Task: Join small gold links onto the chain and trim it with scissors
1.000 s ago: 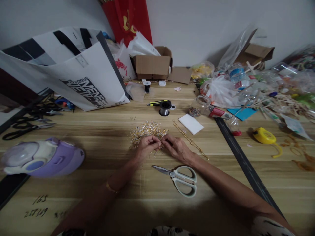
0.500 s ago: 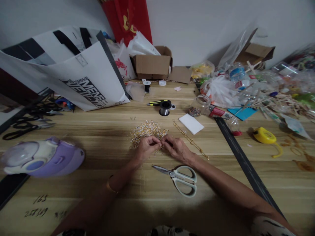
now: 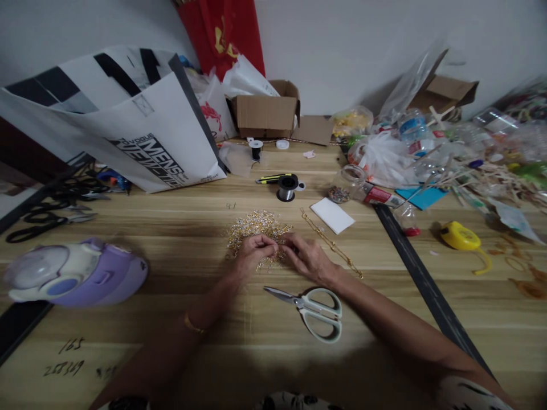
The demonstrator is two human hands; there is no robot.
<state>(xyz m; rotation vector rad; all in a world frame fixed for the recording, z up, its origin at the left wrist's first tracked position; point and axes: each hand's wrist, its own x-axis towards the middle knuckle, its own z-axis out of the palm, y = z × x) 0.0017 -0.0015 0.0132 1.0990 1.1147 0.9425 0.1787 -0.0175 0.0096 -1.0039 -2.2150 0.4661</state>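
Observation:
A loose heap of small gold and silver metal pieces (image 3: 252,224) lies on the wooden table. Over its near edge, my left hand (image 3: 255,250) has thumb and forefinger pinched together. My right hand (image 3: 305,256) is also closed in a pinch, its fingertips close to the left ones. Whatever sits between the fingertips is too small to make out. A gold chain (image 3: 331,245) stretches across the table just beyond my right hand. Nearer to me, scissors with pale green handles (image 3: 311,310) rest with their blades pointing left.
Behind the heap stand a spool of silver wire (image 3: 287,188), a yellow-black cutter (image 3: 273,179) and a folded white paper (image 3: 332,215). A jar of beads (image 3: 345,185) is further right, near a yellow tape measure (image 3: 459,235). At left are a purple-white device (image 3: 98,273) and black scissors (image 3: 47,219).
My left fingertips have drawn slightly away to the left from my right ones. The right hand has barely shifted, and the things on the table lie as before.

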